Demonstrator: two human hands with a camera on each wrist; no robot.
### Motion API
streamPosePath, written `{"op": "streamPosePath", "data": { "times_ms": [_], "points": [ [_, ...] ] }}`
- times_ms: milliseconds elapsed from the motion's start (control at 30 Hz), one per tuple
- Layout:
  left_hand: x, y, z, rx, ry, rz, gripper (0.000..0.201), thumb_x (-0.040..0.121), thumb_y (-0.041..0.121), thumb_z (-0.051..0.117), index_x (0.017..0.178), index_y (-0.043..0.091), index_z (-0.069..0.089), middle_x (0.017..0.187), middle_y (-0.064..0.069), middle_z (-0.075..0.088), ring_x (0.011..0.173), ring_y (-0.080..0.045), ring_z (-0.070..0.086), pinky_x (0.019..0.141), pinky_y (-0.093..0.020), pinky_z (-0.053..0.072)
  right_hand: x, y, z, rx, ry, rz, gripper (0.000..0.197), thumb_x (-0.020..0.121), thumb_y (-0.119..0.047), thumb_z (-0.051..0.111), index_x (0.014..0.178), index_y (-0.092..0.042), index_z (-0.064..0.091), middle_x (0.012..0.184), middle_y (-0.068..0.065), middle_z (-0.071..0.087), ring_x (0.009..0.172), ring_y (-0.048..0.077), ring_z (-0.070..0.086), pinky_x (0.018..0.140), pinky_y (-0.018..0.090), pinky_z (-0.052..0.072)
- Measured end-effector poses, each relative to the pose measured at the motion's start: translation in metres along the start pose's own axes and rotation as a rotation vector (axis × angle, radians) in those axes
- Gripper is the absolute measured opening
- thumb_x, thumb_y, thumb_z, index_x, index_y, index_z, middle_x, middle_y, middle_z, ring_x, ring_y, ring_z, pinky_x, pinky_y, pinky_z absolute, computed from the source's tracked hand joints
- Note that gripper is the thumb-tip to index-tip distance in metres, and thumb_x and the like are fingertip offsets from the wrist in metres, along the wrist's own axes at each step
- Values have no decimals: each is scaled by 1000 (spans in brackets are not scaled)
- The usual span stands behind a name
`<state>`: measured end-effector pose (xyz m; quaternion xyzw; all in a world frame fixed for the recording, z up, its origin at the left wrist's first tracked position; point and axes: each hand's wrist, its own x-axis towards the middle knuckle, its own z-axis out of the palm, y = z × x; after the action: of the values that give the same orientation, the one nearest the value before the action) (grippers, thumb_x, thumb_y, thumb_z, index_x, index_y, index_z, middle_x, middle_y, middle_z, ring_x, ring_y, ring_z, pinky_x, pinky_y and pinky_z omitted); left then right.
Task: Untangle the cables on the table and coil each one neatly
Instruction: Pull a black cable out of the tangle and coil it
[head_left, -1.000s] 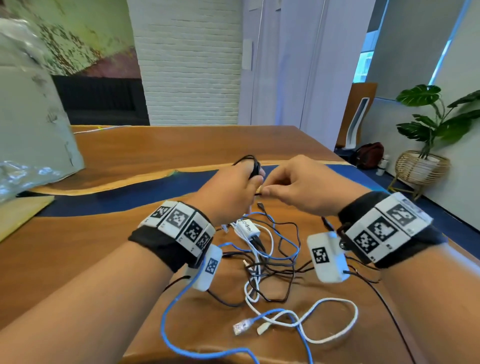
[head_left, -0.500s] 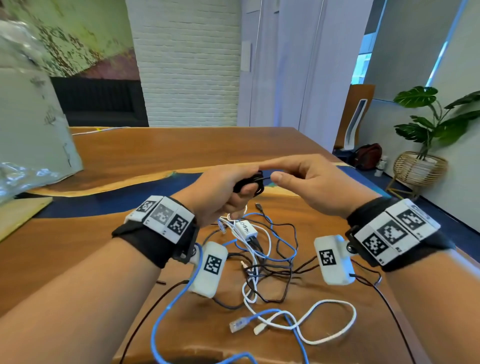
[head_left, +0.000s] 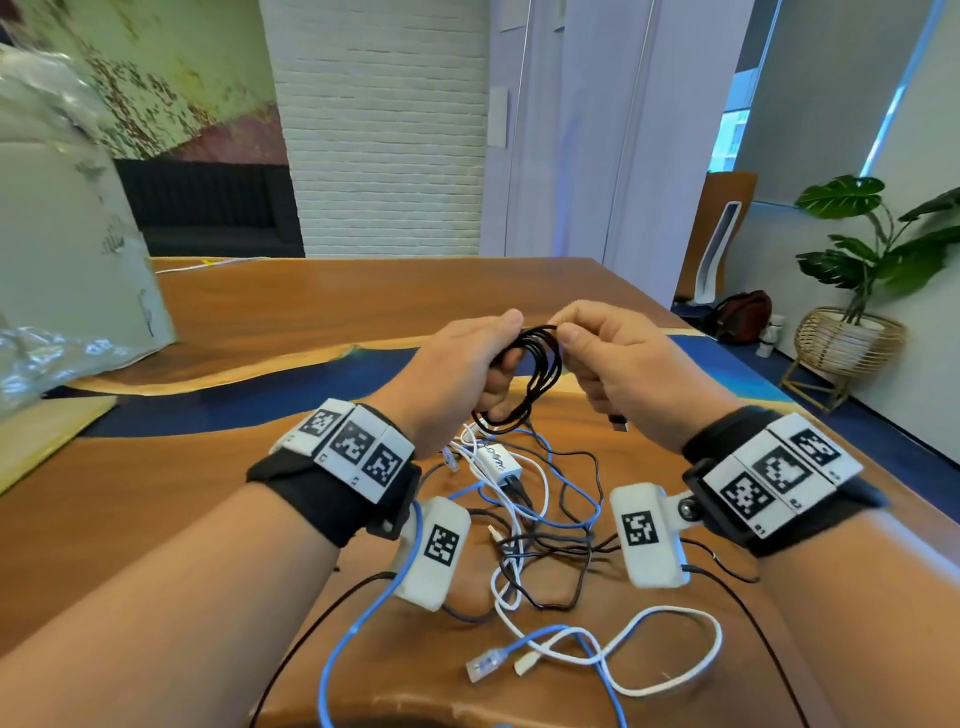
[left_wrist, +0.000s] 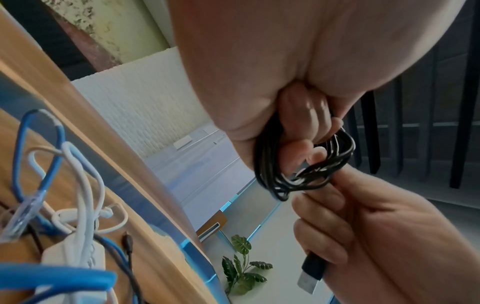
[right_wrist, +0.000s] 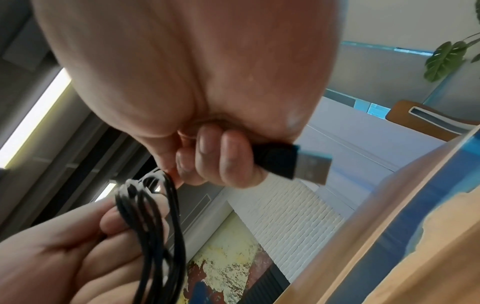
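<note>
Overhead, both hands are raised above the wooden table (head_left: 270, 322), meeting over its blue inlaid band. Left hand (head_left: 457, 374): fingers curled through a black cable coil (head_left: 535, 374) of several loops, thumb on top; the coil hangs down from the grip, clear of the table. Right hand (head_left: 618, 364): thumb and forefinger pinch the top of the same coil, right beside the left thumb. The other right fingers are curled around the cable's black USB plug (right_wrist: 291, 162); its metal end sticks out past the little finger.

Below the hands, on the table, a tangle lies loose: blue network cable (head_left: 363, 618) with a clear plug (head_left: 485, 667), running off the near edge; white cable (head_left: 675, 670) looping toward the near right; a small white adapter box (head_left: 498, 460) at the far side of the heap; thin black cables (head_left: 571, 545) crossing through the middle.

Far left on the table: crinkled clear plastic wrapping (head_left: 47, 332). Right of the table, on the floor: potted plant (head_left: 872, 260) in a wicker basket.
</note>
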<state>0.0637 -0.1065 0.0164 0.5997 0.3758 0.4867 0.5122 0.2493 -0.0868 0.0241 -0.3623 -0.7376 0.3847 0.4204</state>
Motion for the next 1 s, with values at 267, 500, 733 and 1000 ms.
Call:
{"op": "streamPosePath", "data": {
  "times_ms": [267,500,733,1000],
  "points": [
    [2,1,12,-193,-17,-23,45,111,35,35,71,14,41,53,5,18,51,-17,8,50,-29,27,11,6,9,-267,357,-158,23,94,-11,69,89,-32,78,90,-7,76,85,9,70,80,24,57],
    [8,5,8,-63,80,75,42,112,30,31,75,14,40,43,11,44,37,-2,39,56,-29,30,4,11,24,493,168,143,37,98,-13,45,113,9,72,105,25,72,93,32,66,97,51,54],
    [16,-12,-2,133,152,141,41,111,36,36,77,15,46,68,-7,48,55,-14,50,59,-33,39,1,11,33,351,130,127,14,92,-7,68,103,0,73,95,22,72,90,31,69,88,40,55],
    [18,-21,2,412,143,240,43,96,59,38,68,30,51,68,7,48,67,-20,42,70,-44,36,4,3,43,328,75,256,21,76,4,72,95,-1,65,86,17,52,79,27,55,67,32,53]
  ]
}}
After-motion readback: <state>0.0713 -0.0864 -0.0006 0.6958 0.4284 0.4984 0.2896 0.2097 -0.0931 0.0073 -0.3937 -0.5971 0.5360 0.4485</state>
